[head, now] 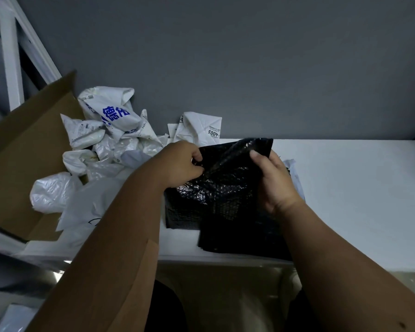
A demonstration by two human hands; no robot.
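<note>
The left hand (185,164) pinches the left edge of the black padded bag (225,185), and the right hand (274,182) grips its right edge. The bag is held low over the counter (357,188), near the front edge. The slick film could slip from that small pinch or tear if the 2 hands pull hard. If dropped, it may slide into the white bags (110,130).

- Bubble mailer (223,188): glossy black, dimpled all over.
- Crumpled bags (110,130), upper left of the frame: white, one printed with blue characters.
- Cardboard box (27,149): plain brown.
- Desk (357,188): white.
- Wall (249,56): grey.
</note>
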